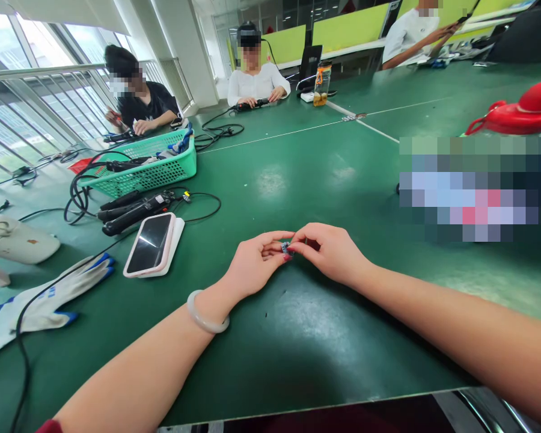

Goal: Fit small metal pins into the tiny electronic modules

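My left hand (256, 262) and my right hand (328, 250) meet just above the green table (297, 180), fingertips pinched together. Between them sits a small bluish part (285, 246), too small to name, held from both sides. A pale bangle (206, 314) circles my left wrist. Both forearms rest low over the table's near edge.
To the left lie a phone (150, 243) on a white pad, black electric tools (130, 211) with cables, a green basket (146, 163) and white-and-blue gloves (45, 300). Three other people sit at the far side. A drink bottle (322, 83) and a red object (518, 114) stand further off.
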{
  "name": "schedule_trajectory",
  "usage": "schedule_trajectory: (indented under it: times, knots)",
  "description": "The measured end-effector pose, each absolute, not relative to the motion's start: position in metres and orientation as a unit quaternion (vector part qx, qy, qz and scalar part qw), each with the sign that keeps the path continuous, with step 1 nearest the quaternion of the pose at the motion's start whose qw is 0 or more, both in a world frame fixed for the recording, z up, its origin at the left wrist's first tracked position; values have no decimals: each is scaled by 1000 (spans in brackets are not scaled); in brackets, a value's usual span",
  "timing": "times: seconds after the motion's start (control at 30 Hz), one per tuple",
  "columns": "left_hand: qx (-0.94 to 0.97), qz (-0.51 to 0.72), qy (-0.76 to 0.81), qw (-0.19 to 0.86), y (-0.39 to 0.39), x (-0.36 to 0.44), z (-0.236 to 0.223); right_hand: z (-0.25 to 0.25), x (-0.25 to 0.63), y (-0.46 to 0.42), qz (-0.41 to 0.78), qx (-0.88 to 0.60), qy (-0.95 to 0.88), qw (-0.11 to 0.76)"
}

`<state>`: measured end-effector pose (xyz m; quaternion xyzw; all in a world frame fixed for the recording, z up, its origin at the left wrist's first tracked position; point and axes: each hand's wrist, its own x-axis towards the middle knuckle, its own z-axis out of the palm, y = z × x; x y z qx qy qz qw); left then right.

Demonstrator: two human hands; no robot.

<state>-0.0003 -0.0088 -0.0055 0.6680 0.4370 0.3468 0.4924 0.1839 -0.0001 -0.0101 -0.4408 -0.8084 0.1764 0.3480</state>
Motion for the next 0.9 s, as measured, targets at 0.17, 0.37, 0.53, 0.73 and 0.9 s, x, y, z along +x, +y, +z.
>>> schedule_trajectory:
  times: [0.17, 0.37, 0.53, 0.73, 0.9]
  knots:
    - [653, 352, 439, 507, -8, 1, -3, -9, 185, 1, 171, -445, -813, 334]
    - [561, 407, 459, 555, 2, -1, -6, -14, 194, 11, 150, -457, -832, 276]
    - [530, 430, 471, 559, 5, -2, -9, -20, 196, 17, 144, -464, -844, 225]
    - [499, 428, 469, 589, 5, -1, -9, -20, 192, 16, 124, -462, -858, 190]
    - [527, 414, 466, 577, 5, -2, -9, -20, 191, 16, 105, -465, -862, 172]
